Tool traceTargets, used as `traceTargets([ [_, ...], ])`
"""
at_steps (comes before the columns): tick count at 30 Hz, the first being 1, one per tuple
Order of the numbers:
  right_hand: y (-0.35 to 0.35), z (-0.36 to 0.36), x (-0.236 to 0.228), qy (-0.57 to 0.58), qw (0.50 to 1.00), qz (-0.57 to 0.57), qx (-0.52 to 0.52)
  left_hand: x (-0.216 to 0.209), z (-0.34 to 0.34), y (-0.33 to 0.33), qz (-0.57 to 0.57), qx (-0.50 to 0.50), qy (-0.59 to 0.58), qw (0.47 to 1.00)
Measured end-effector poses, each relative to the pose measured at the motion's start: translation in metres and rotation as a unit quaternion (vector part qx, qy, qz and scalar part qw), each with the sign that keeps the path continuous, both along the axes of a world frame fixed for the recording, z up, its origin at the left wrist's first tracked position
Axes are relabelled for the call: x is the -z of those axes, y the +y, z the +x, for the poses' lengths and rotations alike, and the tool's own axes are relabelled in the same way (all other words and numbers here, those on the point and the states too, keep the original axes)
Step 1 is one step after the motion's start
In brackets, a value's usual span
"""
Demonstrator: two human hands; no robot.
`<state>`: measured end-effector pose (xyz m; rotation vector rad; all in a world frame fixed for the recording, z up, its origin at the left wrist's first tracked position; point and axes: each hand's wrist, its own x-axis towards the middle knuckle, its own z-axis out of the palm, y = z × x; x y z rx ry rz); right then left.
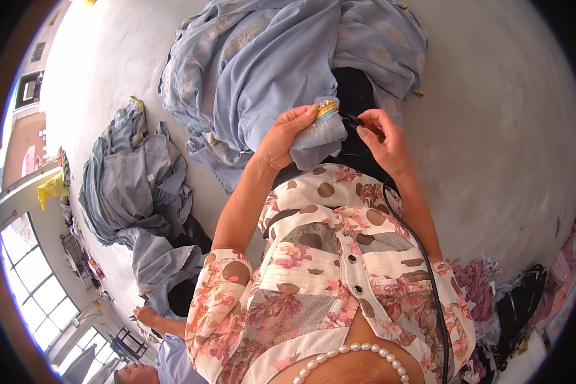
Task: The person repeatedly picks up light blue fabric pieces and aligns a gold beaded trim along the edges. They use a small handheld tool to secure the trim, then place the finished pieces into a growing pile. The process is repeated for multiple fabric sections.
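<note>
Working right at the trim now: pinching the gold-trimmed corner (pixel 327 110) of a blue-grey patterned cloth (pixel 269 77) between thumb and fingers of the left hand (pixel 285 137), with a short flap drooping below, just above the floral blouse (pixel 313 256). Holding, opposite, a slim dark tool (pixel 354 120), probably thread snips, in the right hand (pixel 385 144), fingers curled around it, tip just beside the corner. Hard to call from here: touching the cloth, or just apart.

Checking progress: finding gold trim already in place on this corner, with a raw, fuzzy-looking edge next to it and fine thread ends near the tool. Judging this spot as under way, then, rather than finished. Counting plenty more beyond it: seeing the bulk of the cloth bunched ahead, over the black trousers (pixel 355 93) and out across the pale grey floor (pixel 493 115), with another gold bit (pixel 418 93) at the far right edge, well apart from both hands. Impossible to tell, under so many folds, the share of edge already dealt with.

Glancing left: spotting a second blue-grey heap (pixel 131 182) on the floor, and nearer, a co-worker's hand (pixel 150 318) beside more such fabric, gripping something small and dark.
</note>
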<state>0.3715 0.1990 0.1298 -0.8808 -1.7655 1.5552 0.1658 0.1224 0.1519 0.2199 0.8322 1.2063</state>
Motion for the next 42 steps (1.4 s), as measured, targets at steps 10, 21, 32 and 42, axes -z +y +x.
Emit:
traceTargets([
  [10, 0.007, -0.02, -0.012, -0.033, 0.963, 0.266, 0.005, -0.012, -0.004, 0.004, -0.033, 0.043, 0.038, 0.998],
  [21, 0.018, -0.008, -0.014, 0.16, 0.975, -0.019, 0.156, -0.014, -0.006, 0.004, -0.069, 0.03, 0.104, 0.992],
  [32, 0.092, 0.058, 0.082, 0.188, 0.895, -0.236, 0.329, -0.041, -0.307, -0.181, -0.041, -0.501, 0.654, 0.565],
  [42, 0.15, 0.06, 0.23, 0.143, 0.734, -0.495, 0.442, 0.098, -0.256, -0.23, -0.29, -0.406, 0.528, 0.688],
])
